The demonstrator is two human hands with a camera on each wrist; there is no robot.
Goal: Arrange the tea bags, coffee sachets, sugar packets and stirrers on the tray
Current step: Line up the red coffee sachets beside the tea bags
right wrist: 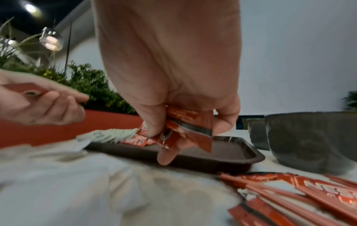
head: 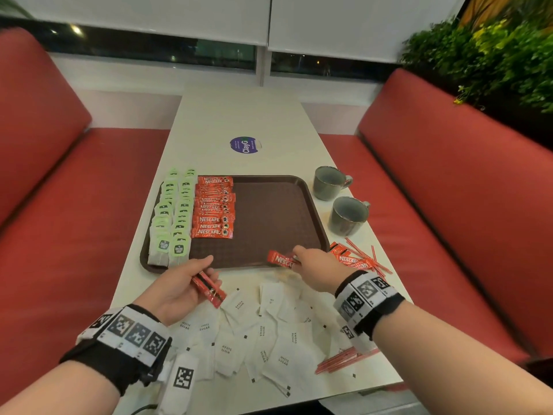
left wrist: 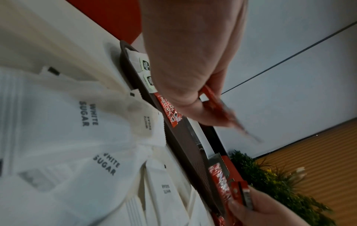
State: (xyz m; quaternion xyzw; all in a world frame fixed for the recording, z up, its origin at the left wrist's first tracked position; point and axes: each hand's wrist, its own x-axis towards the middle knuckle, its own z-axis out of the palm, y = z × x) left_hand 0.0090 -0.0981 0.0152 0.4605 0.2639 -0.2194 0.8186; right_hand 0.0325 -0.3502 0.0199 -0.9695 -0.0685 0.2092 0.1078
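A brown tray (head: 269,211) lies mid-table. Two columns of green-tagged tea bags (head: 173,214) fill its left side, with a column of red coffee sachets (head: 214,208) beside them. My left hand (head: 206,275) pinches a red coffee sachet (head: 208,287) just in front of the tray's near edge. The same left hand (left wrist: 208,110) shows in the left wrist view. Over the tray's near right rim, my right hand (head: 296,257) pinches another coffee sachet (head: 282,260). This sachet (right wrist: 191,130) shows again in the right wrist view, crumpled. White sugar packets (head: 269,333) lie heaped near me.
Two grey cups (head: 329,182) (head: 348,215) stand right of the tray. Loose coffee sachets (head: 350,259) and thin red stirrers (head: 368,256) lie at the tray's near right corner. More stirrers (head: 344,359) lie by my right wrist. Red benches flank the table (head: 239,121).
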